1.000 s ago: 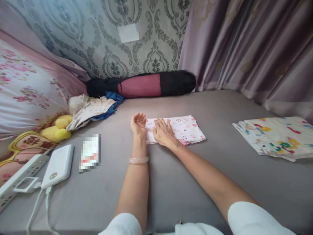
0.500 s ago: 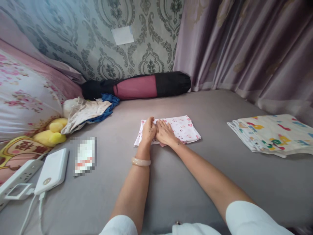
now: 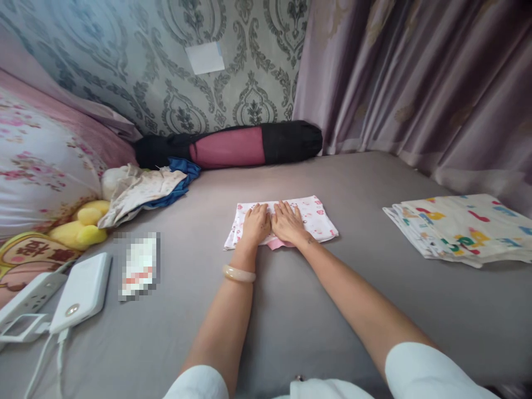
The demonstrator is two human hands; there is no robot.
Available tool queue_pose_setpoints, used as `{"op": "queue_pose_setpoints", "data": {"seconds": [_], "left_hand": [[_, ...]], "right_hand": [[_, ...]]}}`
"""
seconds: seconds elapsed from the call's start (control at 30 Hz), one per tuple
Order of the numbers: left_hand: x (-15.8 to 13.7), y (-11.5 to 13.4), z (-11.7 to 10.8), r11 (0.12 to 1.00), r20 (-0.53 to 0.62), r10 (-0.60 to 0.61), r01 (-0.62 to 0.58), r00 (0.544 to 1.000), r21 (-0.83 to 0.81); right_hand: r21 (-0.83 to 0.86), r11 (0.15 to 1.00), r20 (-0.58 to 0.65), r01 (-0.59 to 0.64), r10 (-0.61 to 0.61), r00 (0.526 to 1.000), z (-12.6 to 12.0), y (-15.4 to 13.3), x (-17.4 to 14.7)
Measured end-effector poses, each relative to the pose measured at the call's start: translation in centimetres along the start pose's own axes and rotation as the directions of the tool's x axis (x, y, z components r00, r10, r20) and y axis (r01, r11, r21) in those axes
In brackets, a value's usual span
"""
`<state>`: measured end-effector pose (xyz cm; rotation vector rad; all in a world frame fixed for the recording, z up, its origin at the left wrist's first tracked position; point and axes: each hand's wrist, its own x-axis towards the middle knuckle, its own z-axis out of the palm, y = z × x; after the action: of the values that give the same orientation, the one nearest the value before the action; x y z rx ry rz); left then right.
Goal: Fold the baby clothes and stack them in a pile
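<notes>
Pixelated item (image 3: 139,265): can't ID. Folded cloth (image 3: 316,219) pt. hidden by L hand (image 3: 256,223) & R hand (image 3: 287,223).

Soft lt, bluish haze top L, curtain (image 3: 399,83) dim, edges stretched.

Head-worn view, facing forward and down, left hand (image 3: 256,224) and right hand (image 3: 287,223) at middle distance, patterned wall (image 3: 253,72) beyond

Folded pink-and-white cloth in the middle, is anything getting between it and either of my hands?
Nothing visible does. Your left hand and right hand lie flat, side by side, on top of the folded cloth. The patterned stack sits well apart, off to the right.
</notes>
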<state>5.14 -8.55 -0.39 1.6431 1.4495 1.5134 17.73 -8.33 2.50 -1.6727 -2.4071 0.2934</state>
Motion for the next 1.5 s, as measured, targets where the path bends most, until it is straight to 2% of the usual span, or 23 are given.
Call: {"op": "queue_pose_setpoints", "data": {"seconds": [0.07,0.3,0.5,0.6,0.7,0.77,0.87,1.13,1.33,1.5], "left_hand": [[0.0,0.0,-0.1,1.0,0.007,-0.008,0.008,1.0,0.004],[0.0,0.1,-0.2,1.0,0.018,-0.018,0.018,1.0,0.018],[-0.1,-0.3,-0.1,0.963,0.054,0.057,-0.069,0.997,0.261],[-0.2,-0.3,-0.3,0.887,0.114,0.095,-0.136,0.989,0.441],[-0.1,0.2,-0.5,0.755,0.241,0.022,-0.174,0.97,0.632],[-0.1,0.6,-0.7,0.698,0.293,-0.025,-0.193,0.956,0.689],[-0.1,1.0,-0.8,0.678,0.312,-0.048,-0.198,0.949,0.708],[-0.1,1.5,-0.9,0.681,0.315,-0.073,-0.184,0.946,0.709],[-0.1,1.8,-0.9,0.669,0.316,-0.094,-0.175,0.944,0.723],[-0.2,1.8,-0.8,0.651,0.305,-0.083,-0.18,0.949,0.738]], "right_hand": [[0.028,1.0,0.026,-0.011,0.01,1.0,-0.4,0.4,0.1],[-0.05,0.996,-0.039,-0.077,0.075,0.996,-1.2,2.6,-0.3],[-0.052,0.994,-0.028,-0.093,0.091,0.995,-0.9,2.7,-0.5],[-0.034,0.996,-0.016,-0.08,0.079,0.997,-1.1,2.8,-0.4],[-0.02,0.995,-0.016,-0.093,0.093,0.996,-1.7,3.5,-0.2],[-0.049,0.991,-0.059,-0.122,0.119,0.991,-2.0,4.3,-0.2],[-0.104,0.982,-0.109,-0.16,0.148,0.983,-2.2,5.6,-0.3],[-0.075,0.979,-0.093,-0.187,0.18,0.979,-1.6,6.3,-0.5],[-0.027,0.984,-0.04,-0.177,0.176,0.984,-2.6,7.2,-0.7],[-0.084,0.984,-0.118,-0.155,0.145,0.982,-2.9,7.9,-1.9]]}}
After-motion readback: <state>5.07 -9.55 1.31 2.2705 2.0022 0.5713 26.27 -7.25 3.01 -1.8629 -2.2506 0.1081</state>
